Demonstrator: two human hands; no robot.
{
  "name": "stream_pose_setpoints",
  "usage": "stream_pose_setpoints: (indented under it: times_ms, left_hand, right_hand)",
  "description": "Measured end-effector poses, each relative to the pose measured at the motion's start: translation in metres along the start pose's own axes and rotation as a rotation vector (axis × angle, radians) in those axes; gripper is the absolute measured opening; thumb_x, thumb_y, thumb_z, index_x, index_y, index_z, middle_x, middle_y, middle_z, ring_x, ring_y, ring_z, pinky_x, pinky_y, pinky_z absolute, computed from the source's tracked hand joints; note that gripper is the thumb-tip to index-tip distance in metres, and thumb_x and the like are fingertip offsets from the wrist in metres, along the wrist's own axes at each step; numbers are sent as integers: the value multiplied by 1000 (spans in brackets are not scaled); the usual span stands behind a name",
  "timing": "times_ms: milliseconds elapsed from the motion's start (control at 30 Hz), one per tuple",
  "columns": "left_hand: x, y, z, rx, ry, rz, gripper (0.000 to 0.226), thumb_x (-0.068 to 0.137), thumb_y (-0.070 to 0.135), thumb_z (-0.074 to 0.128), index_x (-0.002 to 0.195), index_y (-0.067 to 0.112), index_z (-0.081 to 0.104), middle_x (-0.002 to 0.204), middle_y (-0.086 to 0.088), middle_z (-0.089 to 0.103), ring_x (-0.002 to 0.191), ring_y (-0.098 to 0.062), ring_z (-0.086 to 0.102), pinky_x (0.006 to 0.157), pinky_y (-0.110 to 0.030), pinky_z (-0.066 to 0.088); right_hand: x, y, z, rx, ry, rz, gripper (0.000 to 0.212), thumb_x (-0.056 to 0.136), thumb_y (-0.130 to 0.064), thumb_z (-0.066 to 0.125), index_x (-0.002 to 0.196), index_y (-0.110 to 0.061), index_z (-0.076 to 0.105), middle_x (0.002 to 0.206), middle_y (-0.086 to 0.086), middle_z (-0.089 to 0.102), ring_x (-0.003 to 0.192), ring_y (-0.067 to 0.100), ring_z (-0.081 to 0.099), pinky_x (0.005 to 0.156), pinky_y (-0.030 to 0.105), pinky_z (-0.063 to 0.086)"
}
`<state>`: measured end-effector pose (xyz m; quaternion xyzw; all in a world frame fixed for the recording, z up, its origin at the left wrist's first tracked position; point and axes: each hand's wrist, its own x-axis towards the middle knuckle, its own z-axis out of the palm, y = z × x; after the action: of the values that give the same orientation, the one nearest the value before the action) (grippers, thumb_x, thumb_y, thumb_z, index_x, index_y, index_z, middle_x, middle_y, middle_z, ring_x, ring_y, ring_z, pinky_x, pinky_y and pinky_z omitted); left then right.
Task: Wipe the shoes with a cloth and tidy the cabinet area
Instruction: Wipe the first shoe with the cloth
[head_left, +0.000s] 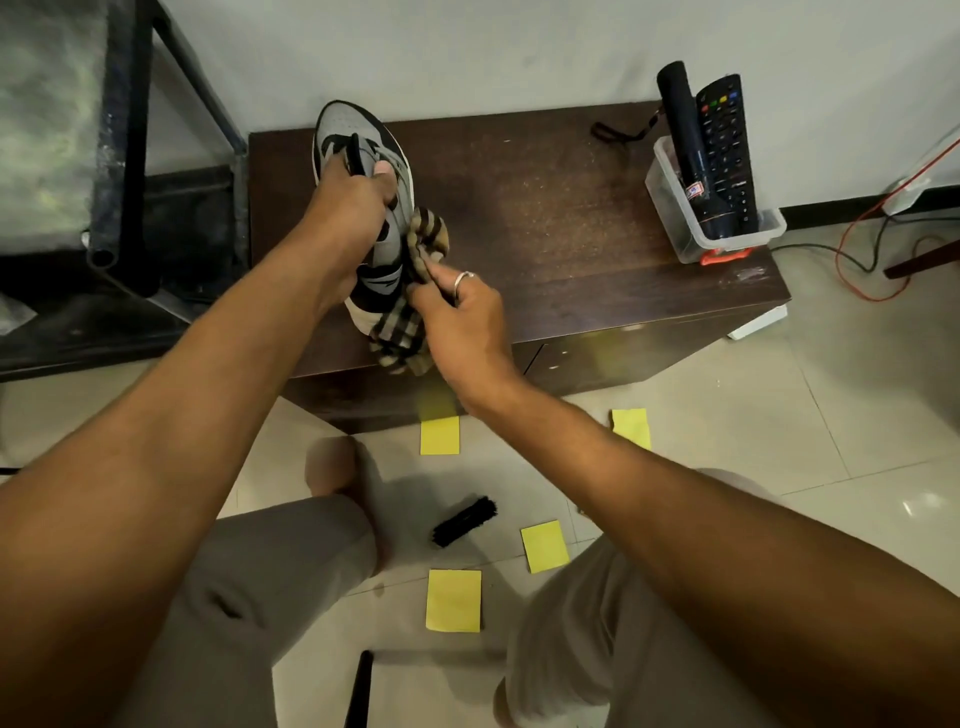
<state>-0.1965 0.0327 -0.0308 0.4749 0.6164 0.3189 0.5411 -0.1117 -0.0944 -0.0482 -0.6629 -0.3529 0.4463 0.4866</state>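
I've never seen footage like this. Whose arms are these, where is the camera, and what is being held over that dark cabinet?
There is no machine here. These are a person's two bare arms, filmed by one wide-angle camera worn on the head and looking down. The left hand grips a grey and black shoe over the dark wooden cabinet. The right hand, which wears a ring, pinches a striped cloth at the shoe's side. On the cabinet stands a clear plastic bin holding a remote and what looks like a black torch. On the tiled floor lie a black brush and yellow paper notes.
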Motion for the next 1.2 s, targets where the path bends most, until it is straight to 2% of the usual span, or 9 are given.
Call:
stream_pose_setpoints:
  times_ms: [100,233,367,500,700,867,967,1067,1200]
  left_hand:
    - [0,0,1,-13,6,4,51,96,38,53,145,24,48,134,0,63,119,-22,62,105,-46,50]
    - [0,2,2,-41,-27,1,44,102,29,53,145,22,47,128,-1,65,112,-20,65,100,-42,53]
    - [0,1,-6,-90,-107,-17,45,99,28,60,142,22,50,122,-1,69,108,-21,69,99,-45,55]
    - [0,1,-6,-85,-117,-5,45,100,30,59,144,21,49,125,-1,68,111,-21,67,101,-45,54]
    - [2,-1,-5,-59,-97,-2,44,98,33,59,141,25,50,124,0,67,112,-22,66,102,-45,52]
    - [2,0,-4,-74,-109,8,39,103,30,56,140,21,50,122,-1,67,110,-19,66,101,-44,53]
    - [3,-1,-4,-78,-118,19,40,101,32,58,139,22,51,123,1,67,112,-19,65,103,-44,52]
    - [-4,1,-5,-96,-97,22,42,92,38,67,131,25,58,120,2,70,110,-19,67,103,-44,52]
    - [-13,-2,-15,-196,-4,38,59,78,57,74,127,26,64,120,3,72,108,-14,70,98,-40,56]
  right_hand:
    - [-15,5,4,11,22,62,33,91,-21,61,121,-15,75,118,0,70,108,7,64,100,32,54]
    - [-32,4,2,-76,35,32,24,94,-14,61,73,-21,71,98,3,69,87,10,62,76,26,51]
    - [-24,-6,7,127,221,-42,25,97,-8,56,105,-21,75,113,9,64,82,-3,64,68,12,50]
    - [-26,2,10,69,110,-58,36,100,-5,55,135,-9,63,125,5,57,78,-23,54,68,0,42]
    - [-18,10,-1,-59,117,41,17,96,-19,62,101,-20,78,110,0,68,94,1,61,83,22,49]
    - [-13,7,4,-19,98,-90,33,98,-9,58,129,-16,69,118,3,63,82,-6,59,73,10,50]
    - [-10,4,-5,-135,12,-49,25,96,-15,62,115,-14,77,113,2,73,92,1,64,87,25,55]
    - [-1,-10,-31,-270,-99,75,21,94,-17,61,85,-12,79,106,2,77,81,-2,63,74,22,49]
    - [4,-19,-47,-202,-53,137,20,96,-19,59,96,-23,79,105,-4,77,87,4,65,73,21,48]
